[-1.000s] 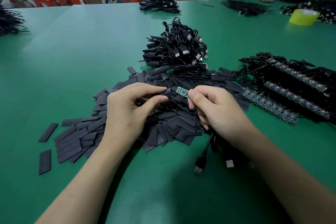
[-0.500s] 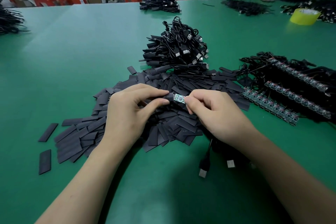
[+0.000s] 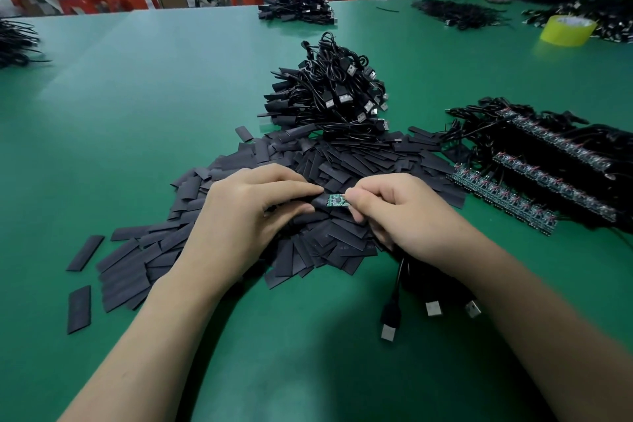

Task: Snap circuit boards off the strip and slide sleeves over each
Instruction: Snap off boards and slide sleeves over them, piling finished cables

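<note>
My right hand point(image 3: 400, 212) pinches a small green circuit board point(image 3: 336, 200) by its right end. My left hand point(image 3: 246, 212) pinches a black sleeve point(image 3: 317, 201) whose open end meets the board's left edge. Both hands hover over a wide heap of flat black sleeves point(image 3: 342, 164). Strips of joined circuit boards point(image 3: 503, 197) with black wires lie to the right. Black cables with USB plugs point(image 3: 390, 322) trail from under my right wrist.
A mound of finished USB cables point(image 3: 329, 96) rises behind the sleeve heap. A yellow tape roll point(image 3: 567, 30) stands at the far right. More cable bundles point(image 3: 298, 8) lie along the far edge, where other people sit. Loose sleeves point(image 3: 79, 308) lie at the left.
The board has come down from a raised tilt and moved left to the sleeve's mouth. My hands have closed toward each other, and the cable plugs under my right wrist have shifted.
</note>
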